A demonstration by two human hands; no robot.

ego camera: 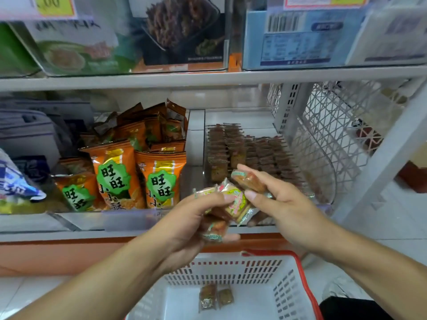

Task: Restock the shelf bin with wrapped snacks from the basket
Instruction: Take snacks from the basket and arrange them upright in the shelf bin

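We see right hand (275, 197) nearer shelf bin (254, 155); bin lies straight ahead, just beyond fingers (248, 168). These pinch one wrapped snack (248, 179), long axis slanting left-right. Left hand (194, 218) grasps bunch, we count about four, some hidden. Basket (231, 287) below: two snacks left (216, 296). Bin rows too packed for count.

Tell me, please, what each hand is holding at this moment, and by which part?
The left hand grips a bunch of wrapped snacks around their middles; the right hand pinches one snack by its end.
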